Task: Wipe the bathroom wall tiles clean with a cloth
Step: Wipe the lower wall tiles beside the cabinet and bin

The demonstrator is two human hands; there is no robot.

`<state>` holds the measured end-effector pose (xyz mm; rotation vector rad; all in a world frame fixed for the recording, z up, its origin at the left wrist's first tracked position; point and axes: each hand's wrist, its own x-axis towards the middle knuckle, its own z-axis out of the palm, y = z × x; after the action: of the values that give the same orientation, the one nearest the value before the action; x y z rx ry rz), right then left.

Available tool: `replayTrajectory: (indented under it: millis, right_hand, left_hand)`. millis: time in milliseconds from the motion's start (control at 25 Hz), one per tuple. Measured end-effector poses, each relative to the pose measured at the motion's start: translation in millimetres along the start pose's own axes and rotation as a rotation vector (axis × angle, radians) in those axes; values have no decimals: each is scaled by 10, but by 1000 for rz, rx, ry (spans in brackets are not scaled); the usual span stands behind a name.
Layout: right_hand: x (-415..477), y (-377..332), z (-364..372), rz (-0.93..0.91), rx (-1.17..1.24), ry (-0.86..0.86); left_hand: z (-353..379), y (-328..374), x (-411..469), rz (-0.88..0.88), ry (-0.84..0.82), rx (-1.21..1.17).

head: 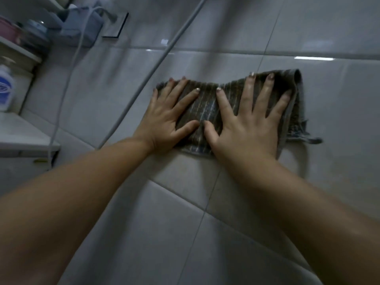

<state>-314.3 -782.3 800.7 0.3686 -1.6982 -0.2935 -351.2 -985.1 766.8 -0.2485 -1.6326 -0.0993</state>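
Observation:
A dark striped cloth [207,103] lies flat against the glossy grey wall tiles [339,112]. My left hand [166,116] presses on the cloth's left half with fingers straight and spread. On the right half, my right hand [248,118] presses the same way, its fingertips reaching the cloth's upper edge. The two thumbs nearly meet at the cloth's middle. A frayed corner with a loose loop sticks out at the cloth's lower right.
A grey shower hose [156,64] runs diagonally across the tiles just left of my left hand. Shelves [22,132] at the far left carry a white and blue bottle [5,89] and other toiletries. A dark wall fixture [116,25] sits at upper left.

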Motion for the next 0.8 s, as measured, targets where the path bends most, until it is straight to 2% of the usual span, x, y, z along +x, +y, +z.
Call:
replayTrajectory:
  millis: [160, 320, 560, 800]
  right_hand:
    - [-439, -296, 126, -83, 51, 20]
    - [-811, -254, 150, -108, 55, 19]
    - [-1217, 155, 92, -117, 52, 25]
    - [-1537, 878, -70, -87, 8, 73]
  left_hand:
    - [49, -60, -603, -35, -10, 8]
    - [59, 172, -893, -44, -43, 18]
    - [56, 721, -1031, -18, -71, 20]
    - [77, 1482, -853, 64, -37, 6]
